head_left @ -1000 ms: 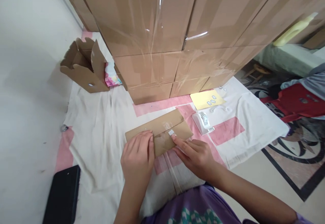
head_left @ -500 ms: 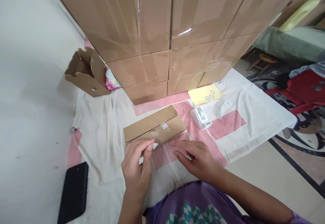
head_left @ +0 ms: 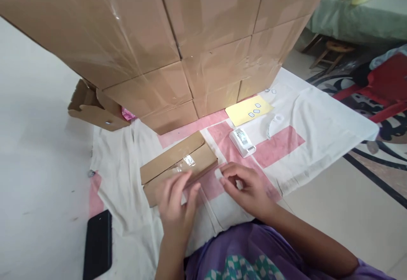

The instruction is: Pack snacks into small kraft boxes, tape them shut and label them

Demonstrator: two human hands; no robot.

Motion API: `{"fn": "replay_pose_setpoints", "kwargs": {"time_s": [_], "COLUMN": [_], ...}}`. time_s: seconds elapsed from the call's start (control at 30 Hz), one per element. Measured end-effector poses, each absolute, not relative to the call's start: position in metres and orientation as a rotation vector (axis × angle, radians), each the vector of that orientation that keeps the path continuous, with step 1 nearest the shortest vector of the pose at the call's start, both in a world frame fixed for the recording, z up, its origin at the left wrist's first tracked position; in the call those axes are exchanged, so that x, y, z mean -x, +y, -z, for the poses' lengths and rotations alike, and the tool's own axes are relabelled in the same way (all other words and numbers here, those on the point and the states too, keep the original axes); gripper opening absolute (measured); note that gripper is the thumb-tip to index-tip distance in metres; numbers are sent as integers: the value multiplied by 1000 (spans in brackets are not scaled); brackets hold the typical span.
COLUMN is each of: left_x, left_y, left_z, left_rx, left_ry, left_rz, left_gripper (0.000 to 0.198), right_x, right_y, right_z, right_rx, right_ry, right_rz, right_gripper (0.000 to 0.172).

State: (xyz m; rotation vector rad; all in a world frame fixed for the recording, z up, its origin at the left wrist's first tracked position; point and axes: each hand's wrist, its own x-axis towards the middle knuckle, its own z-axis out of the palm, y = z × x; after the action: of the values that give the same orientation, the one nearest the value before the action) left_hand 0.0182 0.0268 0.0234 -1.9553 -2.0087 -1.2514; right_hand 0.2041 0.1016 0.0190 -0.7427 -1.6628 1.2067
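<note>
A small flat cardboard box [head_left: 199, 164] lies on the cloth in front of me, with clear tape and a shiny label on its top. My left hand [head_left: 176, 201], a little blurred, is at the box's near side with thumb and fingers apart, holding nothing I can see. Between the thumb and forefinger of my right hand [head_left: 246, 193] is a small white slip [head_left: 218, 174], possibly a sticker, just right of the box. Beyond that hand stands a white tape dispenser [head_left: 243, 141]. A yellow sheet [head_left: 238, 117] carrying several small outlined labels lies behind the dispenser.
Large taped cartons [head_left: 219, 64] form a wall at the back. An open cardboard holder [head_left: 101, 115] sits at the back left, a black phone [head_left: 98, 246] at the front left. A curled white strip [head_left: 271, 124] lies right of the dispenser. A red chair [head_left: 386, 83] stands beyond the table.
The small white slip has passed from my left hand to my right. My left fingers have parted. The view has shifted, so the box appears further left.
</note>
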Motion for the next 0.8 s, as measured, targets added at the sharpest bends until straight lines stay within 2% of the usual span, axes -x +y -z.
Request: {"fn": "replay_pose_setpoints", "kwargs": {"time_s": [0.1, 0.17, 0.47, 0.8], "left_x": [-5, 2, 13, 22], "left_y": [39, 45, 43, 37], "left_z": [-20, -18, -9, -5], "left_rx": [1832, 1876, 2005, 2029], "left_ry": [-1890, -1838, -1724, -1730], "left_rz": [793, 658, 527, 478], "left_gripper": [43, 42, 35, 38], "right_x": [-216, -219, -195, -181], "right_y": [121, 133, 162, 166], "right_z": [-6, 6, 55, 58], "right_rx": [999, 1087, 1068, 1003], "right_ry": [-1593, -1565, -1664, -1449], "right_rz": [-1109, -1084, -1090, -1304], "right_gripper": [5, 4, 16, 18]}}
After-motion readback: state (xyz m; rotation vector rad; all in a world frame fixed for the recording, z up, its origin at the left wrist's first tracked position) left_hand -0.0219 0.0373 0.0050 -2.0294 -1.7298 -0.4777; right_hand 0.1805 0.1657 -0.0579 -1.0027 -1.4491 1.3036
